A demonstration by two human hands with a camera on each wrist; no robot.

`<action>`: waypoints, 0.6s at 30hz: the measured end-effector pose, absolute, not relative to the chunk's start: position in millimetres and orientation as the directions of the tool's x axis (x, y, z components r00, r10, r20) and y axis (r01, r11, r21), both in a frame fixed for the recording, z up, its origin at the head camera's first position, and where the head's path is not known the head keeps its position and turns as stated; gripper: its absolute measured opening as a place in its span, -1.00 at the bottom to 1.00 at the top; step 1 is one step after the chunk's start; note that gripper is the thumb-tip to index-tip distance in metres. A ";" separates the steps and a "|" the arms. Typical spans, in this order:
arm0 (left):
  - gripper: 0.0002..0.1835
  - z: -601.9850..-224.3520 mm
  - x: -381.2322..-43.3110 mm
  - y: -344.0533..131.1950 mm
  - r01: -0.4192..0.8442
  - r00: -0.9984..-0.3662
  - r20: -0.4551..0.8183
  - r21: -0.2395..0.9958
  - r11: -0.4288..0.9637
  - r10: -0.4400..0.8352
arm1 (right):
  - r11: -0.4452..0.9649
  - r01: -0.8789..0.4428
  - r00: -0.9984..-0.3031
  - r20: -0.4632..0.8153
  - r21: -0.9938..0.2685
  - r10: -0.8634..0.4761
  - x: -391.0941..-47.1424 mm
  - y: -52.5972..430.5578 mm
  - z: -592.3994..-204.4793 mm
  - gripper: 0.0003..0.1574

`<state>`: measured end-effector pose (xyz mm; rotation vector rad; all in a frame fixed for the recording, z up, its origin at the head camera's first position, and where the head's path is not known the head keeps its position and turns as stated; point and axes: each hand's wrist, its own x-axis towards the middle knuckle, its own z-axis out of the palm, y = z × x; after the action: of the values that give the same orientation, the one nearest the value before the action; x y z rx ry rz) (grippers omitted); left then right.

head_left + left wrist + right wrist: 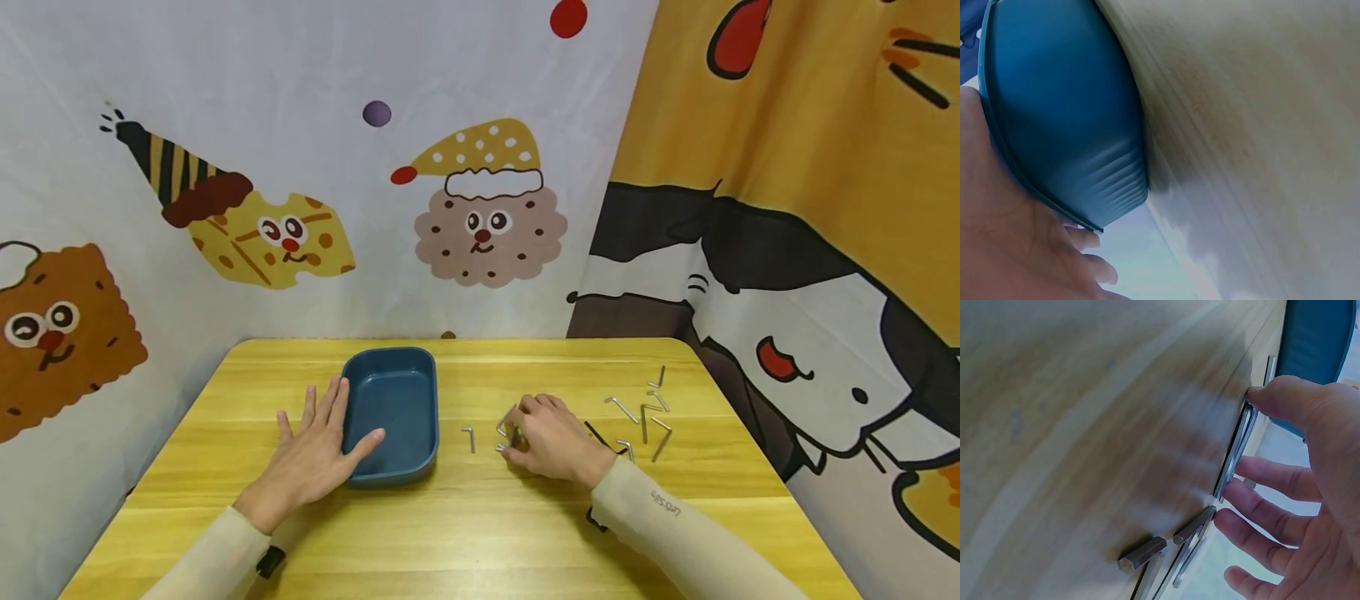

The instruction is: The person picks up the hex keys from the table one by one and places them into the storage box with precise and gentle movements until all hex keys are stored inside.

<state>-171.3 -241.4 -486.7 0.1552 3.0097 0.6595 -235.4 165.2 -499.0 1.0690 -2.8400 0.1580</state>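
White cloth (285, 50) printed with cartoon food characters fills the background, meeting a mustard-yellow curtain (667, 125) with a black-and-white cartoon animal on the right. In front stands a yellow wood-grain table (480, 542). On it, left of centre, sits a deep blue tray (397, 408) with rounded corners; nothing lies on its visible floor. A person's left hand (311, 454) rests along the tray's left rim, fingers straight and spread, thumb reaching over the edge, not gripping. Right of the tray, the right hand (551, 437) is lowered to the tabletop, thumb and fingers curled about a few silver hex keys (1235, 450), which lie between the thumb tip and fingertips. More loose keys (644, 423), silver and bronze-toned, lie scattered to the right of that hand, with a black key (596, 434) just beside its wrist. One small silver key (472, 439) lies alone between tray and right hand.
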 end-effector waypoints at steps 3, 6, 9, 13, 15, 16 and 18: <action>0.31 -485.3 -170.3 -241.3 0.085 -0.994 -0.032 0.415 0.906 0.108 | 0.750 -0.657 -0.752 0.129 -0.081 -0.646 -235.2 165.2 -500.1 -0.44; 0.35 -485.6 -170.6 -241.1 0.077 -0.994 -0.038 0.403 0.912 0.101 | 0.749 -0.656 -0.754 0.132 -0.092 -0.644 -235.1 165.5 -502.2 -0.44; 0.38 -484.6 -171.0 -240.1 0.072 -0.995 -0.038 0.392 0.917 0.095 | 0.749 -0.656 -0.753 0.140 -0.092 -0.643 -235.7 166.0 -504.2 -0.43; 0.38 -482.5 -170.5 -238.4 0.075 -0.995 -0.029 0.387 0.919 0.093 | 0.742 -0.666 -0.742 0.166 -0.077 -0.649 -237.2 167.0 -505.1 -0.42; 0.37 -482.7 -170.5 -238.5 0.076 -0.995 -0.028 0.385 0.920 0.094 | 0.738 -0.671 -0.736 0.182 -0.071 -0.652 -237.7 167.6 -504.9 -0.42; 0.37 -483.3 -170.3 -238.6 0.075 -0.995 -0.031 0.385 0.920 0.094 | 0.736 -0.673 -0.733 0.191 -0.071 -0.652 -237.7 167.8 -504.6 -0.43; 0.36 -484.4 -170.2 -239.5 0.073 -0.995 -0.034 0.386 0.920 0.093 | 0.733 -0.677 -0.729 0.206 -0.072 -0.653 -237.8 167.8 -503.7 -0.42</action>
<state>-170.2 -239.5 -484.4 0.1313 3.0269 0.6055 -237.8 167.8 -503.7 1.0705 -2.7671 0.2126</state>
